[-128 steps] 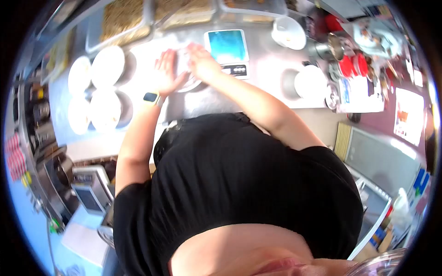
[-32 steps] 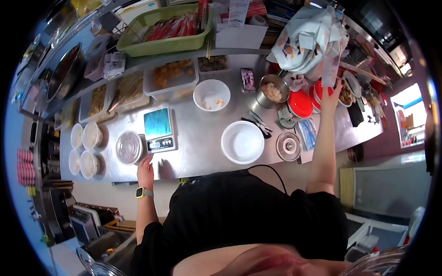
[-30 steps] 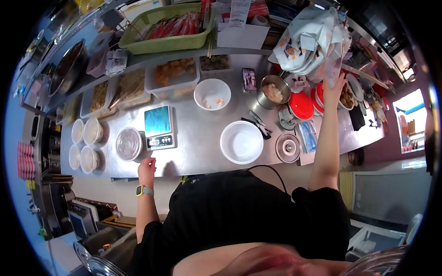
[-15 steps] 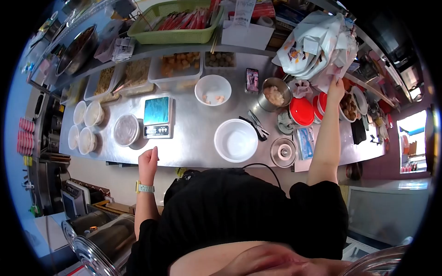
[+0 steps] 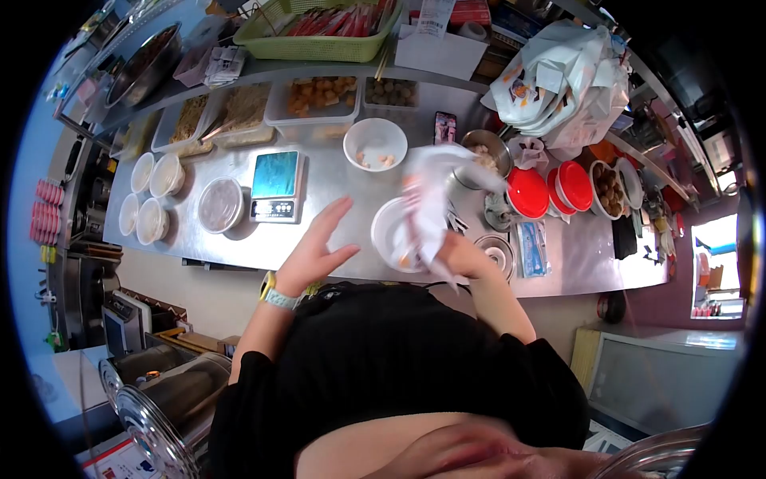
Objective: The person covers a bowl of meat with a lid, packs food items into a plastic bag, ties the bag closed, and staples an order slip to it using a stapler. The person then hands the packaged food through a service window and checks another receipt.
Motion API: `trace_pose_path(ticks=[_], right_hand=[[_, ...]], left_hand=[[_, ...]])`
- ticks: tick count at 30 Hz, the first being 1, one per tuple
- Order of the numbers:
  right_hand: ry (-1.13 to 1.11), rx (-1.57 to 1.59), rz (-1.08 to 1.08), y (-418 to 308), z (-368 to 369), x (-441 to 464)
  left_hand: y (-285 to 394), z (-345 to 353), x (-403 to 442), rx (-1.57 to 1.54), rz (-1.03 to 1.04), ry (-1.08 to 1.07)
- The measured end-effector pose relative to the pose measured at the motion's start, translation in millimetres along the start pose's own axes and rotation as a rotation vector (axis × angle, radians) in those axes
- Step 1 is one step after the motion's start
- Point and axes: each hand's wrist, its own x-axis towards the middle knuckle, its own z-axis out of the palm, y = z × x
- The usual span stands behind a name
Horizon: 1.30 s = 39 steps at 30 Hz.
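My right hand (image 5: 461, 255) is closed on a white plastic bag (image 5: 431, 199), blurred by motion and hanging over the front of the table. The bag partly covers a white plastic bowl (image 5: 384, 231) and the steel pot (image 5: 499, 148) behind it. Nothing is in my left hand (image 5: 317, 249); its fingers are spread above the table's front edge, left of that bowl. To its left lie a kitchen scale (image 5: 276, 188) with a blue-looking top and a lidded round container (image 5: 221, 205). Another white bowl (image 5: 375, 145) with a few pale pieces inside stands farther back.
Several lidded tubs (image 5: 167, 176) stand at the left. Food containers (image 5: 311, 108) line the back under a shelf with a green basket (image 5: 315, 49). Plastic bags (image 5: 558, 80) hang at the right, above red lids (image 5: 528, 193). A phone (image 5: 445, 128) stands near the pot.
My right hand has come back from the hanging bags at the right to the front middle, bringing one bag. My left hand has moved right and spread its fingers.
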Motion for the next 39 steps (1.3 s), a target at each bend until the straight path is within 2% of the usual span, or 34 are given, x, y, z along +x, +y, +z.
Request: trace_pose_path(ticks=[1,2,3,4,5,7,9,11,12,13,15,16,17,19,20,22,23,25,26,27,29,30,32,33,35,36,38,39], right_hand=[[-0.213,0.057,-0.009,-20,6,-1],[-0.302,0.06,-0.102,-36,10,3],[-0.305,0.016,-0.156,-50,9,2],[-0.316,0.277,-0.069,-47,12,6],[-0.323,0.538,0.019,-43,15,11],[-0.348,0.555,0.029,-40,16,13],[-0.373,0.573,0.041,-31,14,15],[-0.368,0.119,-0.14,-17,12,17],[-0.359,0.169,-0.066,-15,13,17],[-0.363,0.169,-0.063,-23,12,15],[-0.422,0.196,-0.075,-45,3,11],[-0.394,0.225,-0.089,-40,2,14],[-0.392,0.226,-0.092,-38,-2,17],[-0.462,-0.007,-0.1,-34,-12,24],[-0.463,-0.006,-0.099,-31,-13,28],[-0.321,0.048,-0.168,-28,-13,33],[-0.325,0.046,-0.167,-28,-10,33],[0.424,-0.271,-0.418,-41,3,33],[0.809,-0.551,-0.678,-36,5,44],[0.806,-0.551,-0.678,-39,8,43],[0.845,-0.376,-0.81,-47,11,43],[0.684,-0.358,-0.829,-49,20,41],[0.298,-0.129,-0.685,-69,52,41],[0.297,-0.126,-0.684,-72,68,46],[0.252,-0.095,-0.672,-71,91,59],[0.247,-0.099,-0.676,-72,91,61],[0.021,0.217,-0.441,-77,89,68],[0.014,0.213,-0.442,-74,89,74]], left_hand=[[4,3,6,-0.026,0.025,-0.007],[-8,4,7,-0.025,0.027,-0.007],[-30,7,6,-0.163,-0.025,-0.1],[-35,7,6,-0.302,-0.079,-0.194],[-39,11,3,-0.302,-0.08,-0.194],[-26,20,2,-0.21,-0.052,0.42],[-11,13,4,-0.13,0.03,0.587],[-15,1,-6,-0.35,-0.132,0.232],[-25,3,-7,-0.554,-0.247,0.119],[-34,-1,-11,-0.557,-0.25,0.121],[-41,-13,-13,-0.632,-0.69,-0.131],[-35,-15,-16,-0.758,-0.645,-0.157],[-29,-14,-16,-0.755,-0.642,-0.158],[-21,-9,-18,-0.947,-0.498,0.065],[-35,-16,-19,-1.022,-0.485,-0.005],[-43,-24,-23,-0.977,-0.487,0.019],[-46,-25,-24,-0.932,-0.488,0.044],[-40,-29,-23,-0.942,-0.52,0.051],[-40,-29,-22,-0.925,-0.528,0.134],[-40,-29,-22,-0.906,-0.537,0.217],[-37,-25,-20,-0.883,-0.5,0.263],[-33,-21,-19,-0.858,-0.469,0.302],[-17,-18,-15,-0.8,-0.475,0.294],[-25,-14,-15,-0.799,-0.478,0.293],[-48,-2,-16,-0.384,-0.409,0.191],[-33,4,-14,-0.231,-0.403,0.24],[-35,2,-13,-0.279,-0.354,0.252],[-36,1,-13,-0.323,-0.307,0.253]])
